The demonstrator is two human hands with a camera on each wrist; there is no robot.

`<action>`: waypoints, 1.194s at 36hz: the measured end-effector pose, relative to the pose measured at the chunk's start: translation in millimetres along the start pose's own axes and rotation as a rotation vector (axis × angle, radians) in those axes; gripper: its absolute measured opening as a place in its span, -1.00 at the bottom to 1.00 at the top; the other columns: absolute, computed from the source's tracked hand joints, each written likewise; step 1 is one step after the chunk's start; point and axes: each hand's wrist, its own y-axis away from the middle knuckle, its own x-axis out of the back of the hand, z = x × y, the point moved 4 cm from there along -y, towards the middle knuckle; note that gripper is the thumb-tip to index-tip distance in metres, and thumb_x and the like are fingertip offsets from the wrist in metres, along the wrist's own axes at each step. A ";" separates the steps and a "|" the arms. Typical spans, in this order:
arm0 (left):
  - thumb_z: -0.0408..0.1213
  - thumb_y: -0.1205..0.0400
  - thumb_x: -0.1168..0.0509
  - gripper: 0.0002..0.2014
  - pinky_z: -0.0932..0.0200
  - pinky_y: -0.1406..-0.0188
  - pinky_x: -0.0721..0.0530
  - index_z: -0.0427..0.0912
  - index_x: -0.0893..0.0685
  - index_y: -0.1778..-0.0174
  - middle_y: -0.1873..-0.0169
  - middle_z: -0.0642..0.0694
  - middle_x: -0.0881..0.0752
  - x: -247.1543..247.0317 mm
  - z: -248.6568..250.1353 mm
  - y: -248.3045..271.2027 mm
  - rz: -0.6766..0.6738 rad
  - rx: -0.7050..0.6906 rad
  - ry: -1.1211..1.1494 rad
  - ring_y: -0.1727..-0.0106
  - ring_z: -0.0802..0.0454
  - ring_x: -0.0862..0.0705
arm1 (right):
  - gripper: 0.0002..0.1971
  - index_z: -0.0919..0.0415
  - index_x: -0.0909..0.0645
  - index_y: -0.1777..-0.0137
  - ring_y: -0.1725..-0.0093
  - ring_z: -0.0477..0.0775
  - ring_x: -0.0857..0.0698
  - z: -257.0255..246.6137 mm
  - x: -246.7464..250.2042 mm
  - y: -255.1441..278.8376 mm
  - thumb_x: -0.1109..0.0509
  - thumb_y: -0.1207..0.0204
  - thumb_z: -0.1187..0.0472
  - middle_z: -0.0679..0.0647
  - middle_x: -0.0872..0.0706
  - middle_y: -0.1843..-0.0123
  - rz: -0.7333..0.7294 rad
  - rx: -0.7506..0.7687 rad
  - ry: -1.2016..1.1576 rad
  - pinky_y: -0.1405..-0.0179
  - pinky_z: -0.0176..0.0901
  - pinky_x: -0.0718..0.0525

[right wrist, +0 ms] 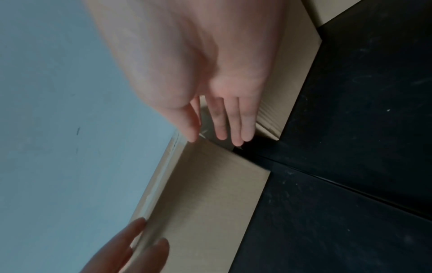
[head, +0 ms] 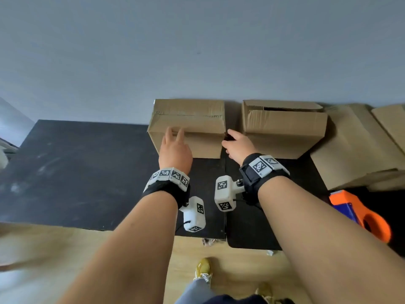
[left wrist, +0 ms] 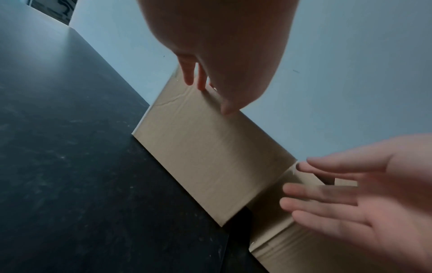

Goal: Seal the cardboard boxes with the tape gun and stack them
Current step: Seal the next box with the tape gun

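Note:
Two cardboard boxes stand at the back of the black table, against the wall. The left box (head: 188,126) has its flaps folded down. The right box (head: 282,128) shows a dark gap under its rear flap. My left hand (head: 175,139) is at the left box's near top edge, fingers (left wrist: 202,81) straight and touching the cardboard (left wrist: 210,157). My right hand (head: 234,141) is at the gap between the boxes, by the left box's right side (right wrist: 205,194), fingers (right wrist: 233,120) straight and spread, holding nothing. The orange and blue tape gun (head: 361,213) lies on the table at far right.
Flattened cardboard sheets (head: 355,145) are piled at the right, behind the tape gun. The black table (head: 76,172) stretches bare to the left of the boxes. A grey wall (head: 197,51) rises directly behind them. Wooden floor and my shoes lie below the table's front edge.

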 end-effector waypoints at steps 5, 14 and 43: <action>-0.36 -0.67 -0.07 -0.42 -0.11 -0.48 -0.38 0.12 -0.27 -0.63 -0.64 -0.14 -0.13 0.4 1.2 -14.6 -0.014 0.020 -0.090 -0.61 -0.14 -0.17 | -0.57 0.17 -0.56 -0.52 -0.28 0.18 -0.70 5.6 20.8 -0.8 -0.31 -0.65 0.28 0.12 -0.68 -0.37 0.118 -0.002 -0.030 -0.38 0.16 -0.64; -0.32 -0.65 -0.12 -0.46 -0.11 -0.49 -0.37 -0.04 -0.33 -0.60 -0.57 -0.19 -0.27 -4.8 93.3 -16.9 0.048 -0.169 0.004 -0.57 -0.19 -0.25 | -0.63 0.13 -0.70 -0.34 -0.29 0.11 -0.67 27.5 103.0 4.5 -0.17 -0.67 0.35 0.04 -0.70 -0.37 0.435 0.014 0.070 -0.05 -0.22 -0.51; 0.24 -0.63 -0.03 -0.45 -0.42 -0.43 -0.22 0.27 -0.26 -0.57 -0.61 -0.05 -0.16 -99.7 237.6 -24.2 -0.197 -0.049 -0.249 -0.63 -0.18 0.00 | -0.79 0.10 -0.58 -0.22 -0.07 0.20 -0.71 96.9 235.1 -29.2 -0.28 -0.69 0.05 0.10 -0.75 -0.11 0.357 0.079 0.328 0.09 -0.13 -0.46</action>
